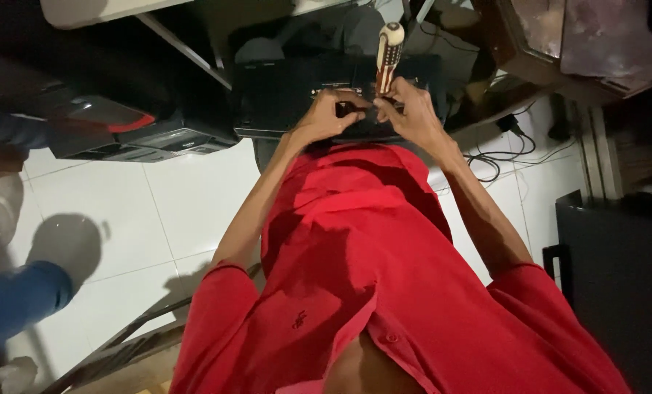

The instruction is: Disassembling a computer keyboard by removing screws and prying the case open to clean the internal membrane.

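We see one black machine (289, 91) lying before a red shirt (384, 277), with white floor tiles (173, 211) open to the left of the machine. One screwdriver (389, 52) stands upright over the machine's near edge. Our right hand (413, 109) grips its shaft, fingers curled. Our left hand (330, 113) pinches at the machine beside it, fingers bent.

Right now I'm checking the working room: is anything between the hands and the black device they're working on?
Nothing visible. The left hand and the right hand both rest directly on the black device; the right hand also grips a screwdriver with a striped handle, held upright against it. The tip's contact point is hidden by the fingers.
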